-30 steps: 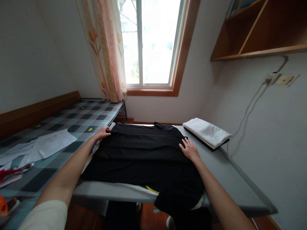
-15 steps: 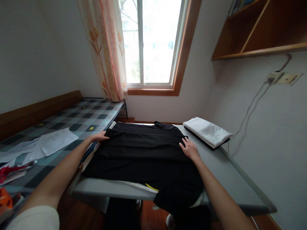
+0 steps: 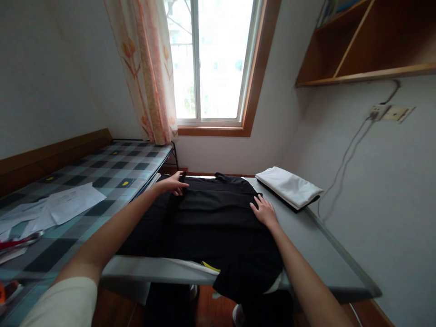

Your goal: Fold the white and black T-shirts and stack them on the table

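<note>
One black garment is lying spread across the grey worktop; I am pinching a fold at its left part with the left hand, thumb and fingers closed, and laying the right hand flat, open-fingered, on its right side. One folded white cloth is resting right of the garment, loose papers lying left of it.

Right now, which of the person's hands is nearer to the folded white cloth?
Right. The right hand lies on the black garment, just left of the folded white cloth; the left hand pinches the same garment farther left.
</note>
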`<state>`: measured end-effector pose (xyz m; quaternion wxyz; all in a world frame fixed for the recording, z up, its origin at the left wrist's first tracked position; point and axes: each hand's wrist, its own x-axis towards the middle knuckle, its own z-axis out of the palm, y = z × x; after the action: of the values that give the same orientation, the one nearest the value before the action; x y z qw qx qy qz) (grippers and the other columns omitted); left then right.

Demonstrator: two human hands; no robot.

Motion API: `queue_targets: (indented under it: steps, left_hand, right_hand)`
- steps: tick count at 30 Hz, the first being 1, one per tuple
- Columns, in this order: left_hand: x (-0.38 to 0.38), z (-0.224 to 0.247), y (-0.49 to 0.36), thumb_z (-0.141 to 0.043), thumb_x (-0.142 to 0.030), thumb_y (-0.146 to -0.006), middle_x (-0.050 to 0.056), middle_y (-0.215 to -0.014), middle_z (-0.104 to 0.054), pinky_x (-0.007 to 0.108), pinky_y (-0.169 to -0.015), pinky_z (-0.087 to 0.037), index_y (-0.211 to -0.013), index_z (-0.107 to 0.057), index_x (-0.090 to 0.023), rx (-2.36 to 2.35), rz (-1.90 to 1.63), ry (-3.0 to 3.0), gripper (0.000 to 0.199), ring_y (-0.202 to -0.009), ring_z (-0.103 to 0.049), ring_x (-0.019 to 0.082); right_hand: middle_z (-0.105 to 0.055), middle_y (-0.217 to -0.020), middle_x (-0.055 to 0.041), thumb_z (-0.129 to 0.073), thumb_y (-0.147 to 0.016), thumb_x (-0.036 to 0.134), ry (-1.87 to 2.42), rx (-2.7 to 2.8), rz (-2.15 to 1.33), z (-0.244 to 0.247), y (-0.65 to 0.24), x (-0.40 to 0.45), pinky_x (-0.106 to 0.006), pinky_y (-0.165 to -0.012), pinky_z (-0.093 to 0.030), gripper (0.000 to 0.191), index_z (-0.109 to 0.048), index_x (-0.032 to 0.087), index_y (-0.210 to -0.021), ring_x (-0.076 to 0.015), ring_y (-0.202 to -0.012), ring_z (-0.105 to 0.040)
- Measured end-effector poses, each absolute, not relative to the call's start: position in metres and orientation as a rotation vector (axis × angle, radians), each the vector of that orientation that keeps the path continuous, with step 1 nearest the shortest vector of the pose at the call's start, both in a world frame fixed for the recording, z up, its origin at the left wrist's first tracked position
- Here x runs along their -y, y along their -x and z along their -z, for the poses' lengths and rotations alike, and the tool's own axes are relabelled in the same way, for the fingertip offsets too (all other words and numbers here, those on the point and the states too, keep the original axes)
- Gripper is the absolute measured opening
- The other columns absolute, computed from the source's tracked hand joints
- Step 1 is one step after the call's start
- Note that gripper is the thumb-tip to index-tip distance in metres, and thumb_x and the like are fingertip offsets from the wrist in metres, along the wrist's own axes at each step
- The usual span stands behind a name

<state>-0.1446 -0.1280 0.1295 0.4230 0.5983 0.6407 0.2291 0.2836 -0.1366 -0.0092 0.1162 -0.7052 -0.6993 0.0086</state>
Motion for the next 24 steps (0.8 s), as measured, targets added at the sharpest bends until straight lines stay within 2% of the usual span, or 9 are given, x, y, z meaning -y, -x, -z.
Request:
queue_targets:
  steps: [2, 6, 8, 11, 14, 17, 20, 24]
  left_hand:
    - [0.128, -0.116, 0.11, -0.066, -0.038, -0.081, 0.002, -0.078, -0.068, 0.027, -0.056, -0.055, -0.143, -0.016, -0.024, -1.488, -0.438, -1.555, 0.081, -0.062, -0.068, 0.019]
    - [0.129, -0.087, 0.075, -0.062, -0.043, -0.082, 0.005, -0.082, -0.068, 0.026, -0.056, -0.054, -0.125, -0.041, -0.021, -1.653, -0.208, -1.794, 0.053, -0.064, -0.068, 0.018]
    - [0.129, -0.077, 0.069, -0.058, -0.048, -0.083, 0.009, -0.089, -0.069, 0.029, -0.061, -0.054, -0.115, -0.048, -0.018, -1.807, -0.151, -1.928, 0.045, -0.072, -0.07, 0.022]
    - [0.13, -0.069, 0.064, -0.055, -0.053, -0.081, 0.017, -0.105, -0.068, 0.037, -0.077, -0.052, -0.117, -0.048, -0.016, -2.031, -0.057, -2.074, 0.052, -0.097, -0.067, 0.032]
    - [0.131, -0.064, 0.06, -0.056, -0.049, -0.081, 0.022, -0.116, -0.064, 0.04, -0.085, -0.048, -0.13, -0.039, -0.014, -2.132, 0.029, -2.08, 0.063, -0.111, -0.06, 0.034]
    - [0.131, -0.061, 0.061, -0.055, -0.049, -0.081, 0.021, -0.118, -0.063, 0.039, -0.084, -0.048, -0.135, -0.034, -0.016, -2.103, 0.032, -2.056, 0.066, -0.11, -0.061, 0.034]
    - [0.134, -0.061, 0.071, -0.056, -0.059, -0.077, 0.017, -0.113, -0.066, 0.036, -0.082, -0.048, -0.129, -0.038, -0.02, -2.008, -0.03, -2.047, 0.068, -0.105, -0.063, 0.033]
    - [0.146, -0.057, 0.086, -0.061, -0.063, -0.07, 0.014, -0.108, -0.068, 0.032, -0.077, -0.048, -0.12, -0.045, -0.02, -1.96, -0.089, -2.048, 0.068, -0.099, -0.065, 0.031]
  right_hand:
    - [-0.033, -0.153, -0.009, -0.034, -0.094, 0.048, 2.065, 2.05, -0.023, 0.008, -0.283, 0.138, -0.042, -0.112, -0.024, 0.058, -0.044, 0.017, -0.142, -0.0287, -0.138, -0.032]
    - [-0.033, -0.153, -0.0089, -0.034, -0.094, 0.047, 2.064, 2.048, -0.028, 0.007, -0.283, 0.139, -0.04, -0.112, -0.024, 0.058, -0.044, 0.017, -0.142, -0.0277, -0.138, -0.033]
    - [-0.033, -0.153, -0.0089, -0.034, -0.094, 0.047, 2.07, 2.042, -0.033, 0.007, -0.283, 0.139, -0.041, -0.112, -0.024, 0.057, -0.045, 0.018, -0.142, -0.0275, -0.138, -0.033]
    - [-0.033, -0.153, -0.0085, -0.034, -0.094, 0.048, 2.072, 2.036, -0.04, 0.007, -0.283, 0.139, -0.041, -0.112, -0.024, 0.058, -0.044, 0.018, -0.142, -0.0277, -0.138, -0.033]
    - [-0.033, -0.153, -0.0084, -0.034, -0.094, 0.048, 2.069, 2.04, -0.045, 0.007, -0.284, 0.138, -0.041, -0.112, -0.024, 0.058, -0.045, 0.018, -0.142, -0.0271, -0.138, -0.033]
    - [-0.033, -0.153, -0.0087, -0.033, -0.094, 0.048, 2.067, 2.043, -0.039, 0.009, -0.284, 0.137, -0.04, -0.111, -0.024, 0.057, -0.045, 0.019, -0.142, -0.0263, -0.137, -0.033]
    - [-0.035, -0.152, -0.0089, -0.033, -0.094, 0.048, 2.059, 2.038, -0.015, 0.009, -0.283, 0.139, -0.041, -0.11, -0.025, 0.057, -0.046, 0.018, -0.141, -0.0263, -0.136, -0.034]
    - [-0.042, -0.146, -0.0122, -0.041, -0.091, 0.041, 2.012, 1.984, 0.22, 0.0, -0.275, 0.148, -0.048, -0.112, -0.019, 0.049, -0.056, 0.016, -0.131, -0.0314, -0.137, -0.029]
